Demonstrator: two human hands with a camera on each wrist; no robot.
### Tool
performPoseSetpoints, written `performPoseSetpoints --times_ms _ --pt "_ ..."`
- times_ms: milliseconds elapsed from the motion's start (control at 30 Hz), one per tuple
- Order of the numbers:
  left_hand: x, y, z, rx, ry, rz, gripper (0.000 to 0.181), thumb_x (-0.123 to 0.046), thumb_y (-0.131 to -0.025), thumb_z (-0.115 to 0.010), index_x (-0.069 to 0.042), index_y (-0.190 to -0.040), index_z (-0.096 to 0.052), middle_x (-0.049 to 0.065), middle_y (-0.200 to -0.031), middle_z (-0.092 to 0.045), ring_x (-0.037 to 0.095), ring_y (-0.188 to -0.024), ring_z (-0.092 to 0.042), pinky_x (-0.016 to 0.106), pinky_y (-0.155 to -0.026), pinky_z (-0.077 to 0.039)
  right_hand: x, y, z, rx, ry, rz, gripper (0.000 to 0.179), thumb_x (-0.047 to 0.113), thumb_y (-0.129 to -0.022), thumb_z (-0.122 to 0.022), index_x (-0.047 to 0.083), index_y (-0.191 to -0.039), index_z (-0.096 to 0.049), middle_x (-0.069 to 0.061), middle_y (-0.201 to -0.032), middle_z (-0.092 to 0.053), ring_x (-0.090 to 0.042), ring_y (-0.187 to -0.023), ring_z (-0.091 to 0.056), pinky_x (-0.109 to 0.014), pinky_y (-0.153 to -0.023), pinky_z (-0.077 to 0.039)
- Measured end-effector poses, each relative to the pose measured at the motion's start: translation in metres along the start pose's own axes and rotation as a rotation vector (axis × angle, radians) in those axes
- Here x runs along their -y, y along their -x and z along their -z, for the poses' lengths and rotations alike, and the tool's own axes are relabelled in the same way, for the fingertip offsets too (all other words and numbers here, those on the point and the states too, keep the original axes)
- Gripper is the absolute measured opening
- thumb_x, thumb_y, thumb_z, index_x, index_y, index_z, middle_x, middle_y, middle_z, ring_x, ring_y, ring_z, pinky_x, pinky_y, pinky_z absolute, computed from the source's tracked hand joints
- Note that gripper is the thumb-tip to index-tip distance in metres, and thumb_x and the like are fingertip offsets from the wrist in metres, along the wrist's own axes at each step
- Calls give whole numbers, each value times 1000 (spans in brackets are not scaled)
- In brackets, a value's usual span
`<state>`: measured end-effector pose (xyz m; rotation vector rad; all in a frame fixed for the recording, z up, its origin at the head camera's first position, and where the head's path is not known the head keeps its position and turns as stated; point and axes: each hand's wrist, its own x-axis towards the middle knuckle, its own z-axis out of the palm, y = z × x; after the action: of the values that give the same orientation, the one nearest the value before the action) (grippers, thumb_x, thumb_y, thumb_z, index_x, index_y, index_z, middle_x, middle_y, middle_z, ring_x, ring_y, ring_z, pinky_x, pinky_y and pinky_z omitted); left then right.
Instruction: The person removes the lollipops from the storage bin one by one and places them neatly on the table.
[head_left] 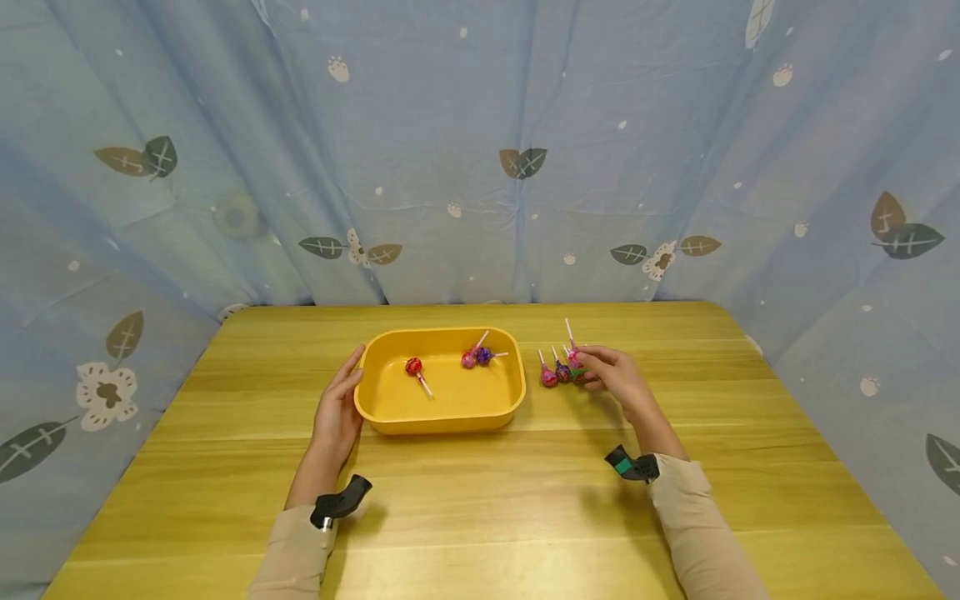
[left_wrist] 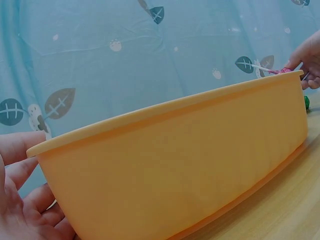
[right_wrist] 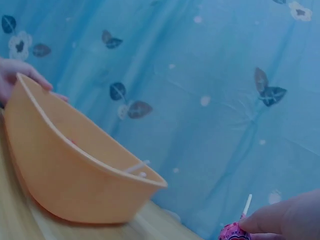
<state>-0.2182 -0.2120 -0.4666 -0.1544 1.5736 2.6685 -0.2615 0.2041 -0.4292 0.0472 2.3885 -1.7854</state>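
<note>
A yellow plastic bin (head_left: pixel 442 424) stands on the table. My left hand (head_left: pixel 337 421) rests against the bin's left end, its fingers fairly straight along the wall and rim. Inside lie a red lollipop (head_left: pixel 413 367), a pink one and a purple one, the last two side by side at the right. Just right of the bin, my right hand (head_left: pixel 618 383) pinches a pink lollipop (right_wrist: pixel 234 232) by its wrapped head, stick pointing up. Beside that hand lie another pink lollipop (head_left: pixel 549 378) and a purple lollipop (head_left: pixel 562 372); something green is partly hidden by the fingers.
The wooden table (head_left: pixel 465 517) reaches back to a blue curtain (head_left: pixel 450 167) with leaf and flower prints, which hangs behind and on both sides. Each wrist carries a black strap-on device (head_left: pixel 341 500).
</note>
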Motion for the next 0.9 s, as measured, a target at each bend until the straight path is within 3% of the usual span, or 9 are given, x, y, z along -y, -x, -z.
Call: performPoseSetpoints --times_ms 267,567,800,900 --pt "2 -2 2 4 -7 4 51 -21 -105 -43 -21 -154 -30 -5 -159 -18 14 -141 -24 32 -113 -24 -6 2 25 -88 54 -28 48 31 -101 -52 -2 -136 -52 -21 -124 -55 -37 -104 -53 -39 -81 -53" --pt "6 -5 7 -9 1 8 50 -21 -105 -42 -22 -153 -31 -7 -159 -18 13 -141 -24 32 -113 -24 -10 0 41 -134 80 -49 50 31 -101 -51 -5 -136 -50 -25 -128 -53 -36 -107 -52 -34 -79 -53" --pt "6 -4 6 -3 7 5 50 -21 -105 -41 -22 -154 -30 -6 -159 -17 13 -141 -24 32 -113 -24 -21 -6 50 -158 81 -73 47 28 -101 -52 -6 -133 -52 -18 -112 -61 -14 -74 -55 -27 -65 -52" --pt "5 -4 6 -6 9 6 50 -21 -105 -41 -22 -154 -30 -6 -159 -18 13 -141 -25 32 -112 -25 -24 -7 52 -163 78 -83 47 28 -101 -53 -7 -132 -53 -15 -105 -63 -13 -72 -55 -27 -63 -51"
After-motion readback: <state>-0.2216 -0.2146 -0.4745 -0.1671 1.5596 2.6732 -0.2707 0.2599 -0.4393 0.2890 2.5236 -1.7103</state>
